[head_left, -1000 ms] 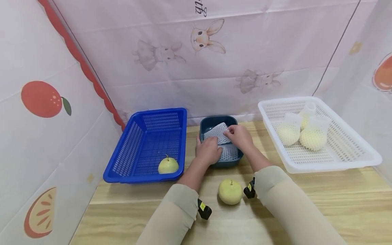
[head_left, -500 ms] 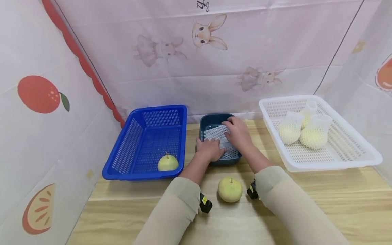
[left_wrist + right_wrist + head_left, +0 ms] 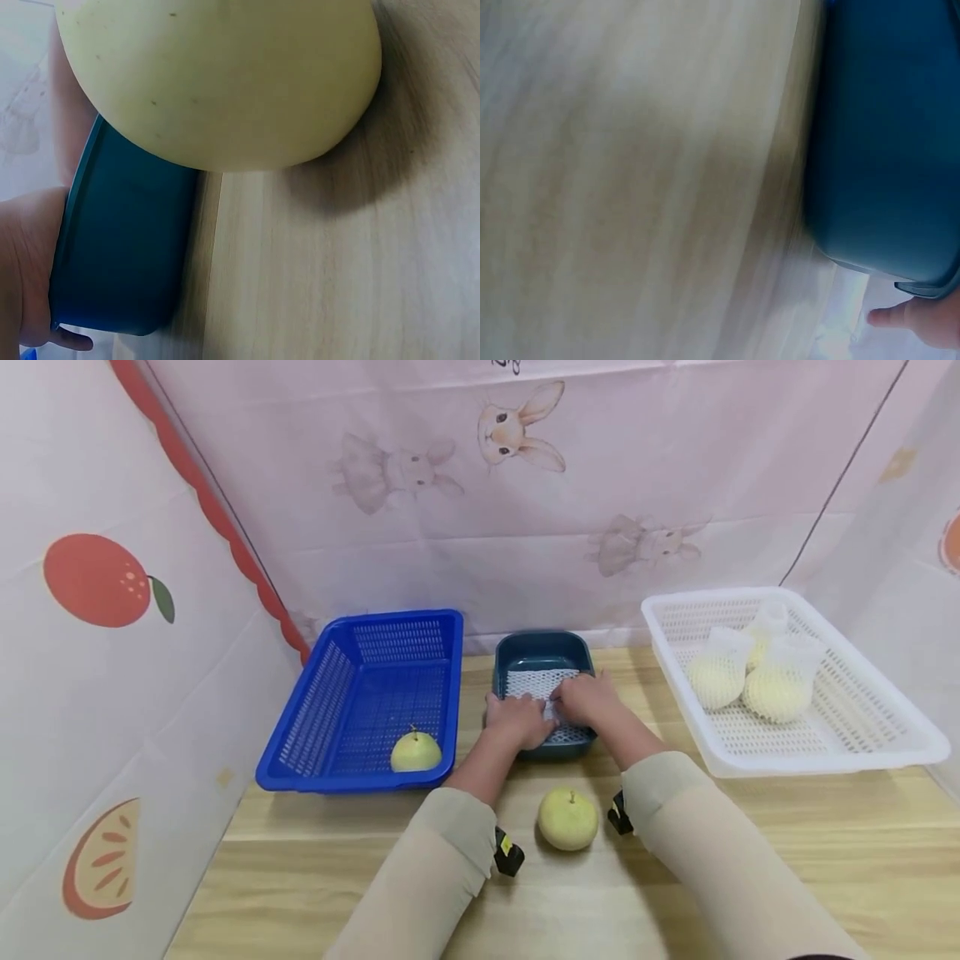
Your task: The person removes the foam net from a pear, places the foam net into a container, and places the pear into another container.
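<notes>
In the head view both hands reach into a small dark teal tub (image 3: 542, 643) that holds white foam fruit nets (image 3: 532, 681). My left hand (image 3: 519, 720) comes over the tub's left side, its fingertips pinching the netting near the middle. Opposite it, my right hand (image 3: 588, 700) curls its fingers and pinches the same net; the fingertips of both hands nearly meet. A round yellow-green pear (image 3: 568, 819), stem up, sits on the table between the forearms. That pear (image 3: 225, 82) looms large in the left wrist view, before the tub (image 3: 124, 240).
A blue basket (image 3: 360, 783) with one pear (image 3: 416, 752) stands left of the tub. To the right, a white basket (image 3: 832, 766) bears three pears in foam nets (image 3: 778, 689). The wooden table (image 3: 300, 877) meets a printed cloth backdrop (image 3: 525, 577) behind.
The right hand has lowered the lifted foam net flat into the tub and come nearer the left hand. The left hand stays over the netting. The view has shifted slightly.
</notes>
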A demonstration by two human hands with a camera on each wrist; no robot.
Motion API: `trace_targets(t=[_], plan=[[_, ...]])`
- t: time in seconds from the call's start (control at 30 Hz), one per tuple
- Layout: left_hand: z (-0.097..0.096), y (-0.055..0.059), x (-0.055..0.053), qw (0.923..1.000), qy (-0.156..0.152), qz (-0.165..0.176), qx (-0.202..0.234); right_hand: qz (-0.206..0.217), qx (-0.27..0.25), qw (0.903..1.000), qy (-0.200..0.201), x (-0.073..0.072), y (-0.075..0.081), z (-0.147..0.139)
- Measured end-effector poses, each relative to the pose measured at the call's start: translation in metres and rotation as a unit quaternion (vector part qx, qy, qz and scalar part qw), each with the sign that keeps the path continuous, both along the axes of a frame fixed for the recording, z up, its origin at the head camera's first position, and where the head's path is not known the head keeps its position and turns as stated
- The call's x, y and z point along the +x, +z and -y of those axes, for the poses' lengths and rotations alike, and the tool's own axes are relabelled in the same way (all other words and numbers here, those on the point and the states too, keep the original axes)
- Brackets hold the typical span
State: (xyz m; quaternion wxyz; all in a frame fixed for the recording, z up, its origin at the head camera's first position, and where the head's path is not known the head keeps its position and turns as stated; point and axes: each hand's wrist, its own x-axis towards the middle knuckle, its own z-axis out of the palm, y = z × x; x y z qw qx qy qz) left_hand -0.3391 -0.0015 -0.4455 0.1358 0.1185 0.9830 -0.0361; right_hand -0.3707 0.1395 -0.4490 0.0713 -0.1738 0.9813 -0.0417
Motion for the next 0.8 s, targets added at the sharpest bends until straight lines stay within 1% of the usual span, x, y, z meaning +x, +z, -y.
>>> trace_targets(t=[0.1,0.17,0.23,0.33,0.4,0.43,0.47,0.5,0.57,0.6,0.63,0.7,0.73,0.77,0.8], plan=[[0.001,0.002,0.0,0.9997,0.003,-0.021,0.015,0.004,0.01,0.9999,0.004,-0.002,0.002,0.001],[0.003,0.003,0.002,0.9984,0.01,-0.041,0.038,0.009,0.021,0.9997,0.004,-0.003,0.002,0.002],[0.005,0.003,0.005,0.9954,0.014,-0.066,0.067,0.016,0.031,0.9994,0.002,-0.003,0.002,0.003],[0.01,0.006,0.015,0.9866,0.015,-0.092,0.134,0.021,0.037,0.9991,-0.006,-0.002,0.003,0.005],[0.017,0.012,0.025,0.9764,0.011,-0.105,0.188,0.022,0.035,0.9991,-0.005,-0.001,0.004,0.007],[0.02,0.015,0.032,0.9682,0.01,-0.113,0.223,0.023,0.031,0.9992,-0.006,-0.001,0.005,0.008],[0.024,0.02,0.039,0.9579,0.007,-0.119,0.261,0.026,0.029,0.9992,-0.005,0.0,0.005,0.009],[0.027,0.024,0.047,0.9453,0.004,-0.126,0.301,0.028,0.027,0.9992,-0.004,0.0,0.005,0.01],[0.034,0.031,0.064,0.9158,-0.002,-0.137,0.378,0.033,0.023,0.9992,-0.003,0.001,0.006,0.01],[0.036,0.034,0.073,0.8983,-0.005,-0.134,0.419,0.032,0.022,0.9992,-0.003,0.002,0.005,0.01],[0.038,0.036,0.081,0.8807,-0.01,-0.126,0.456,0.031,0.022,0.9993,-0.004,0.002,0.006,0.009],[0.041,0.036,0.098,0.85,-0.018,-0.094,0.518,0.024,0.024,0.9994,-0.003,0.002,0.005,0.007],[0.042,0.035,0.105,0.8384,-0.02,-0.072,0.54,0.02,0.023,0.9995,-0.003,0.003,0.005,0.007],[0.043,0.034,0.112,0.8294,-0.02,-0.048,0.556,0.015,0.022,0.9996,-0.003,0.003,0.005,0.006],[0.043,0.032,0.119,0.8251,-0.025,-0.027,0.564,0.009,0.02,0.9997,-0.001,0.003,0.005,0.005]])
